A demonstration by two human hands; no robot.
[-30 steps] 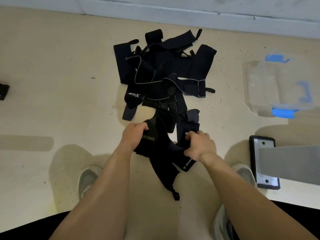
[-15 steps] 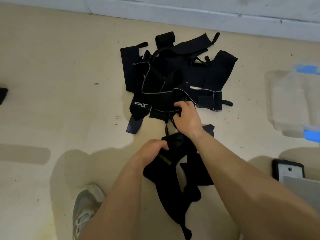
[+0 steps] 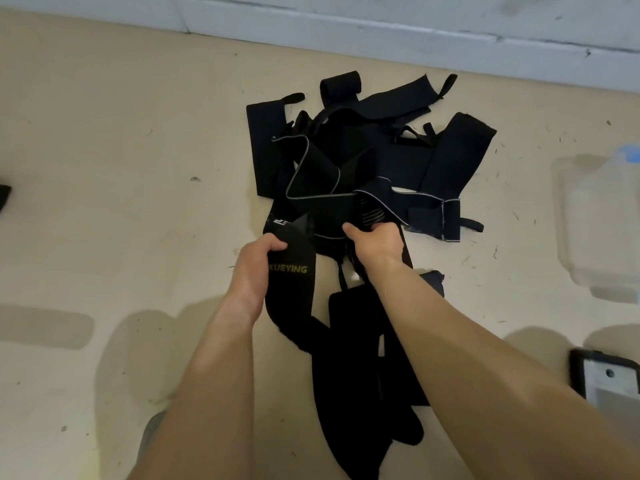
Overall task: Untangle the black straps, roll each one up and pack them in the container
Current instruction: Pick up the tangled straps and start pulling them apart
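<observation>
At the bottom edge of the frame I see both forearms reaching up, with the toe of a grey shoe (image 3: 152, 434) just left of the left forearm. Between the forearms a lettered strap (image 3: 294, 299), black with yellow print, trails down to the lower edge; I cannot tell whether that lower length hangs or lies on the floor (image 3: 104, 150).

Just above centre, the left hand (image 3: 258, 261) grips the lettered strap near its upper end, with the fingers curled round its left edge and the print just below them. Beside it to the right, the right hand (image 3: 375, 242) is curled on a grey-edged strap (image 3: 374, 209) at the near rim of the heap, its thumb pointing left. The two hands are near each other but apart.

Further up, in the upper middle of the frame, the pile of black straps (image 3: 346, 161) lies tangled on the pale floor, with loose ends sticking out to the upper left and upper right.

In the lower right corner a dark-framed object (image 3: 606, 375) is cut off by the edge. At the right edge, well apart from the pile, stands the clear container (image 3: 595, 237) with a blue part at its top; it is too blurred for me to see inside. At the left edge a small dark thing (image 3: 4, 197) pokes in. Along the top runs the pale wall (image 3: 381, 26).
</observation>
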